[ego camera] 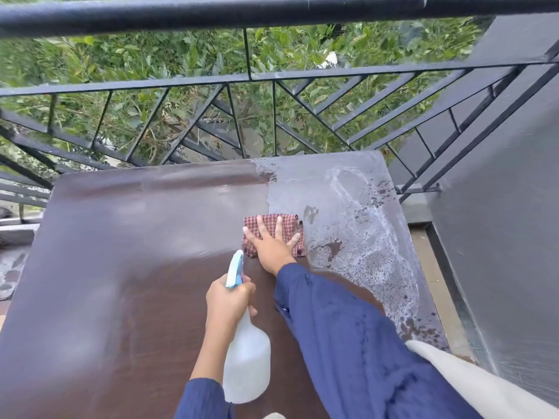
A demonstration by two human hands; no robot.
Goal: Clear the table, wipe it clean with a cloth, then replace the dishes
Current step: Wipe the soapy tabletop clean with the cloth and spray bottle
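Note:
A dark brown table [127, 282] fills the view. Its right part [357, 225] is wet and foamy, while the left and near parts look darker and smooth. My right hand [273, 246] lies flat, fingers spread, on a folded red checked cloth [292, 226] pressed to the tabletop at the edge of the wet area. My left hand [228, 300] grips the neck of a white spray bottle [246, 352] with a light blue trigger head [236, 269], held just above the table's near middle. No dishes are in view.
A black metal railing [272, 77] runs close behind the table, with green foliage beyond it. A grey wall [508, 237] stands to the right, with a narrow strip of floor between it and the table. White fabric [472, 382] hangs at the lower right.

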